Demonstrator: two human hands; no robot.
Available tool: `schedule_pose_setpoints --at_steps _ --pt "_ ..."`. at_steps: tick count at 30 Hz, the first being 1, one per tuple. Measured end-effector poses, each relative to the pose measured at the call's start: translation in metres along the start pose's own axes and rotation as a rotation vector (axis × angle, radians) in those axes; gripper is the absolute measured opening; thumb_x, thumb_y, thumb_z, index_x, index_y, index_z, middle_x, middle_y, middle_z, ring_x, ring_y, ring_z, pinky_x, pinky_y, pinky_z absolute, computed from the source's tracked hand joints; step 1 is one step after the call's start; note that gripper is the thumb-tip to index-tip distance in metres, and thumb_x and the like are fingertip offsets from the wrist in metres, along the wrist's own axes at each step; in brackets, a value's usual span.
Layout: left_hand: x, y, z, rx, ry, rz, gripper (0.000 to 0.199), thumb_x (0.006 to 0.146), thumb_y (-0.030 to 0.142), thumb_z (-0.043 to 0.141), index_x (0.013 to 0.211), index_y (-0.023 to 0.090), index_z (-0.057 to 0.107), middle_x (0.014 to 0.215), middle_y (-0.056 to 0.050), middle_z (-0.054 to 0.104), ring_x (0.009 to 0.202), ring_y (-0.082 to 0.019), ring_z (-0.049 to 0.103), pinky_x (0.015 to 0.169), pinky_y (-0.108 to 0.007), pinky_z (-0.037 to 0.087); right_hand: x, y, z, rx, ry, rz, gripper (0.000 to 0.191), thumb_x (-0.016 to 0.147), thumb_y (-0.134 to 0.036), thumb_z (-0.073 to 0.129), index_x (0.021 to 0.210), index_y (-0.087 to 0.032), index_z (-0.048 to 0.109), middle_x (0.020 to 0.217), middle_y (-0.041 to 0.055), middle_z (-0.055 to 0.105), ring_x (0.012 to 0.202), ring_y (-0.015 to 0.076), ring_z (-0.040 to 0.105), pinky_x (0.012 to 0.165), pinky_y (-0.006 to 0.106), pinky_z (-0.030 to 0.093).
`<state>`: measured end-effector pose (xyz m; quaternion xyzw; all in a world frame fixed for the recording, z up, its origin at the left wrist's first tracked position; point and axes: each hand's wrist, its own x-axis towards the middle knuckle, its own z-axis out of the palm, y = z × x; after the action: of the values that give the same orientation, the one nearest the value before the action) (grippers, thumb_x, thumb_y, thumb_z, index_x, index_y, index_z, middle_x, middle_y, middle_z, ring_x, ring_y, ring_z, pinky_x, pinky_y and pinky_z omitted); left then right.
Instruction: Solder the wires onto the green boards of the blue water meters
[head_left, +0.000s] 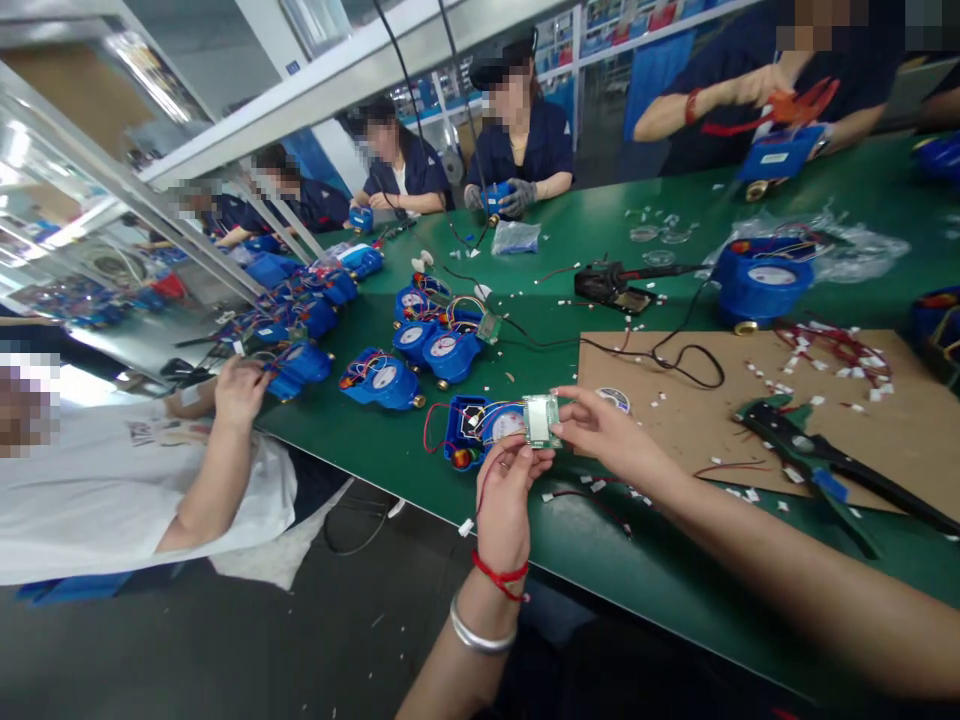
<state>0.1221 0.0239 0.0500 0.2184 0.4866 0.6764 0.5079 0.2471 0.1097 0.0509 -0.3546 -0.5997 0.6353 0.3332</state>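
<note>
A small green circuit board [541, 421] with a pale display is held up between both hands. My left hand [506, 490], closed, grips its lower edge; a dark red wire with a white connector [466, 527] hangs beside this hand. My right hand [596, 428] pinches the board's right edge between thumb and fingers. Thin coloured wires run from the board to an open blue water meter [459, 420] just behind and left of it. The meter's round dial is partly covered by the board and fingers.
More blue meters [386, 385] stand to the left and behind. A soldering iron stand [611, 288] and a looped black cable lie beyond. On the right, a brown board [667, 375] carries black-handled cutters [810, 440] and red wires. A co-worker's hand [240, 390] works at the left; others sit opposite.
</note>
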Motion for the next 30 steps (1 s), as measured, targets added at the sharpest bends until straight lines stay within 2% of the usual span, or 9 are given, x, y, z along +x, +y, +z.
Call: schedule_pose_setpoints --at_steps 3,5,7,9,13,19,23,27,30 --pt "-0.012 -0.008 -0.022 0.115 0.072 -0.021 0.028 0.074 0.028 0.069 0.096 0.012 0.06 0.09 -0.007 0.067 0.083 -0.019 0.067 0.079 -0.031 0.05 0.003 -0.001 0.003 0.001 -0.007 0.016 0.042 0.078 -0.025 0.058 0.119 -0.02 0.046 0.081 -0.001 0.059 0.064 0.0111 0.054 0.062 0.025 0.044" --pt "-0.019 -0.015 -0.041 0.153 0.2 -0.052 0.027 0.074 0.032 0.069 0.091 0.012 0.062 0.081 -0.006 0.067 0.074 -0.017 0.067 0.074 -0.03 0.051 0.003 -0.002 0.005 0.001 -0.02 0.031 0.042 0.078 -0.023 0.057 0.118 -0.02 0.047 0.081 -0.0012 0.058 0.063 0.0108 0.053 0.061 0.025 0.043" --pt "-0.022 -0.022 -0.056 0.081 0.291 -0.054 0.027 0.074 0.033 0.07 0.092 0.014 0.061 0.083 -0.005 0.067 0.077 -0.017 0.067 0.078 -0.031 0.051 0.002 -0.001 0.007 0.01 -0.052 0.04 0.041 0.078 -0.023 0.057 0.118 -0.021 0.048 0.083 -0.0007 0.059 0.064 0.0111 0.053 0.062 0.025 0.042" --pt "-0.019 -0.026 -0.062 -0.033 0.297 -0.062 0.027 0.076 0.033 0.069 0.095 0.015 0.062 0.093 -0.007 0.067 0.09 -0.018 0.066 0.088 -0.033 0.049 0.0 0.002 0.009 0.032 -0.081 0.034 0.041 0.078 -0.023 0.056 0.118 -0.021 0.048 0.083 -0.0007 0.059 0.065 0.0115 0.053 0.063 0.026 0.043" --pt "-0.001 -0.03 -0.053 -0.178 0.246 -0.12 0.022 0.08 0.033 0.063 0.094 0.016 0.065 0.103 -0.01 0.067 0.101 -0.02 0.062 0.093 -0.034 0.047 -0.002 0.006 0.011 0.058 -0.084 0.021 0.041 0.077 -0.024 0.056 0.117 -0.022 0.048 0.08 -0.0013 0.057 0.064 0.0121 0.053 0.061 0.025 0.042" --pt "0.034 -0.037 -0.043 -0.209 0.252 -0.039 0.02 0.082 0.033 0.058 0.093 0.019 0.067 0.107 -0.009 0.067 0.106 -0.02 0.06 0.09 -0.032 0.049 -0.004 0.006 0.021 0.114 -0.025 -0.032 0.036 0.077 -0.026 0.057 0.112 -0.023 0.05 0.073 -0.003 0.053 0.059 0.0115 0.051 0.057 0.025 0.041" --pt "0.053 -0.032 -0.039 -0.17 0.199 0.0 0.026 0.079 0.034 0.062 0.097 0.015 0.066 0.104 -0.011 0.067 0.103 -0.022 0.061 0.088 -0.034 0.049 0.001 0.015 0.02 0.158 0.044 -0.062 0.038 0.076 -0.026 0.056 0.114 -0.023 0.048 0.07 -0.0038 0.051 0.059 0.0123 0.052 0.057 0.025 0.043" --pt "0.067 -0.018 -0.029 0.061 0.128 0.145 0.04 0.076 0.037 0.065 0.106 0.011 0.061 0.102 -0.012 0.067 0.095 -0.022 0.063 0.089 -0.037 0.047 0.006 0.019 0.0 0.096 0.18 -0.068 0.042 0.076 -0.026 0.055 0.118 -0.02 0.05 0.074 -0.0019 0.056 0.06 0.0123 0.053 0.056 0.024 0.043" --pt "0.08 -0.005 -0.021 0.53 0.087 0.322 0.049 0.073 0.039 0.067 0.113 0.013 0.057 0.106 -0.012 0.064 0.099 -0.024 0.061 0.091 -0.039 0.044 0.011 0.016 -0.024 -0.01 0.26 -0.048 0.047 0.079 -0.026 0.05 0.125 -0.016 0.05 0.074 -0.0007 0.058 0.056 0.0111 0.052 0.054 0.023 0.043"
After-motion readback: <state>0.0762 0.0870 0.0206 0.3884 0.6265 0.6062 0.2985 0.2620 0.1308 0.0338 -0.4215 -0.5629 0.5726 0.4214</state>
